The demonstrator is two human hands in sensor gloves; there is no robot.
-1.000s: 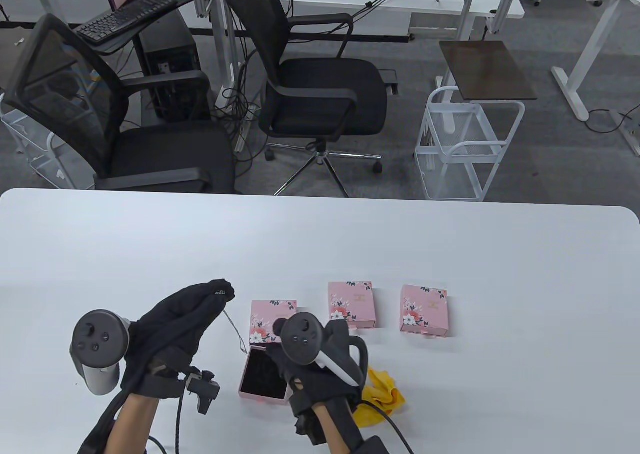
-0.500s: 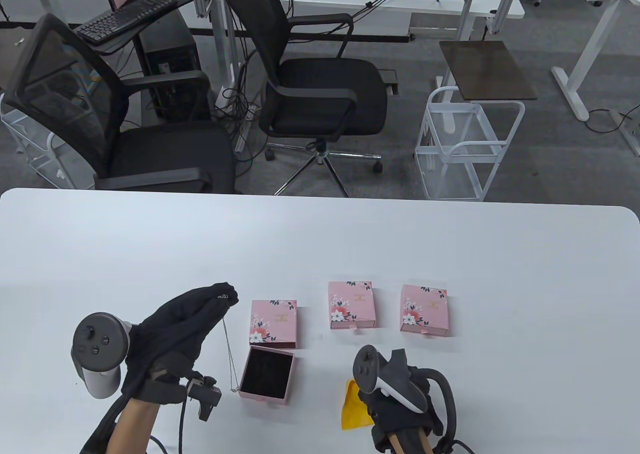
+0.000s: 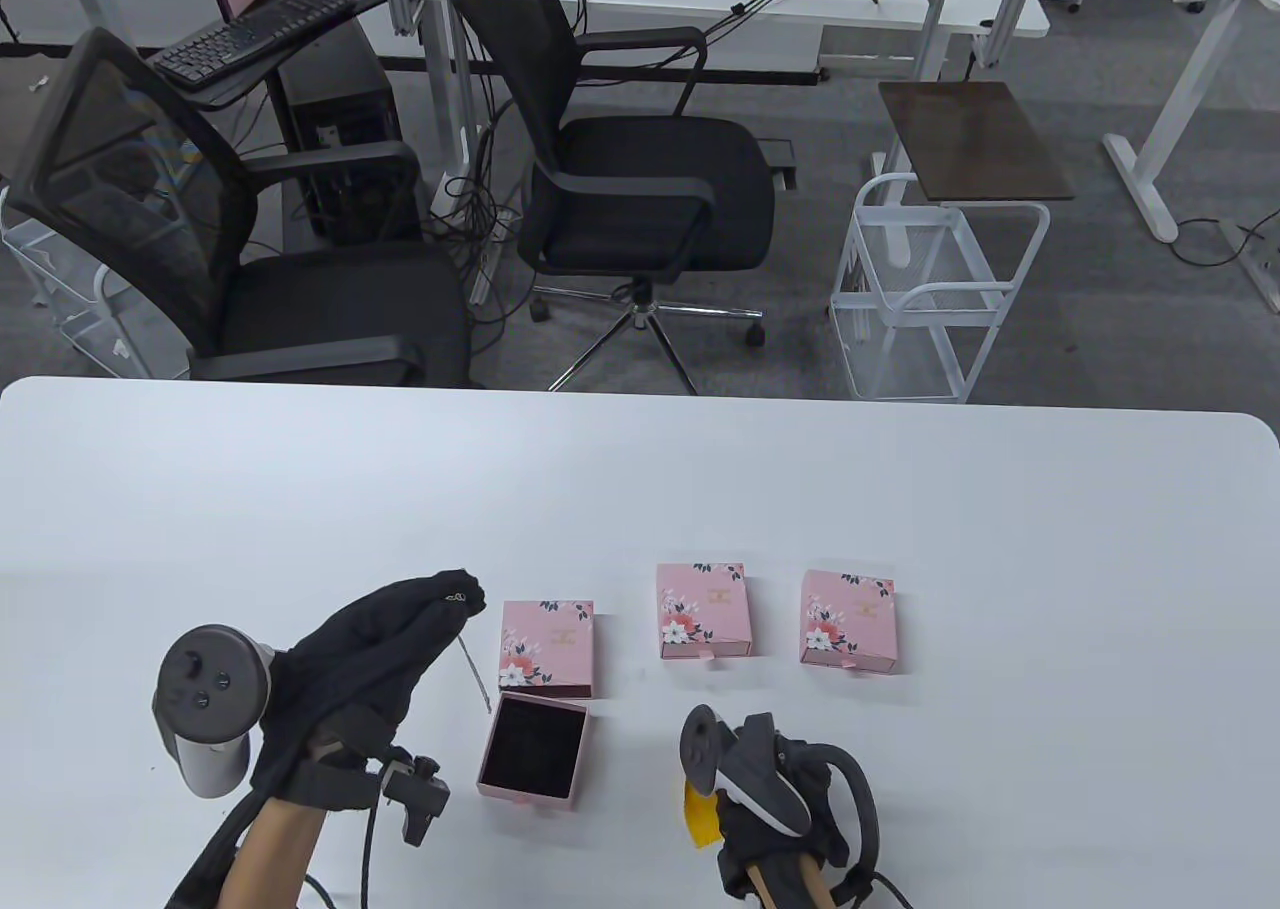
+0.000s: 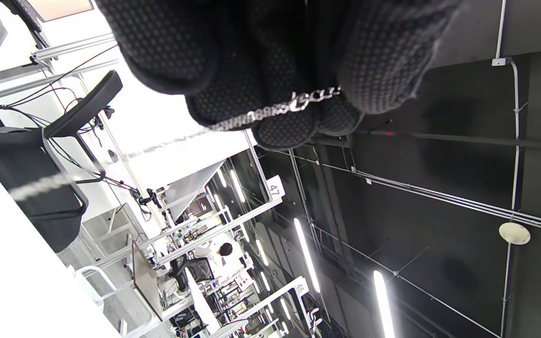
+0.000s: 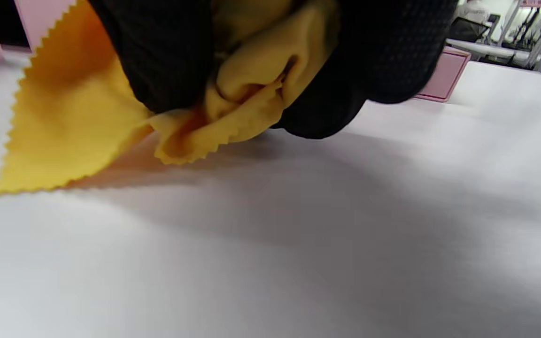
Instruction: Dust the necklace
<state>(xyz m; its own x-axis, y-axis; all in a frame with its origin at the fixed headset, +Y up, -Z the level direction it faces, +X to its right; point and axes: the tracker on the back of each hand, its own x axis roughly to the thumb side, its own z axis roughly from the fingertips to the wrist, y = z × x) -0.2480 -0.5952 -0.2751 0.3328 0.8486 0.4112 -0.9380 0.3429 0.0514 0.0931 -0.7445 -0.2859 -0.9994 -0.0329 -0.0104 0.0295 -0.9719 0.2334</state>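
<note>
chain [image 4: 167, 141] blurred toward left of left wrist frame, its lower end too thin to trace in table view, cloth [image 3: 702, 817] mostly hidden under right hand [image 3: 775, 809], right fingers cut off at top of wrist frame

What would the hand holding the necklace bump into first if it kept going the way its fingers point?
Probably nothing on the table. The left hand points up-right, past the closed pink box, toward bare table; depth is unclear.
</note>
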